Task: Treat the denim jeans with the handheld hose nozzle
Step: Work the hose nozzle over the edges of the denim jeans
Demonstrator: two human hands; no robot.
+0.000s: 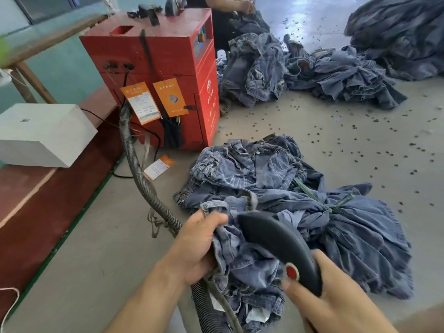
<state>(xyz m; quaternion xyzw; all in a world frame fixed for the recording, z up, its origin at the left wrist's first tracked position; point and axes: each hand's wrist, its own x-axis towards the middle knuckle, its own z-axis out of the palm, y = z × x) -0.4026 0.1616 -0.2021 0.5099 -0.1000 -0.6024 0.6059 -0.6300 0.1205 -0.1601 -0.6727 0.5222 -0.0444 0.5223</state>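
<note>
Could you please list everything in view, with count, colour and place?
hose nozzle: one, black with a red button, held over the jeans, bottom centre
held jeans: one bunch, blue, between the hands
bundle of jeans: one, blue, tied with green cord, on the floor centre
further denim piles: several, blue, floor at the back right
hose: one, grey ribbed, from the machine to the nozzle
machine: one, red box, back centre
tags: three, orange and white, two on the machine, one on the floor
white box: one, on the bench at left
left hand: grips the denim
right hand: holds the nozzle handle
</note>
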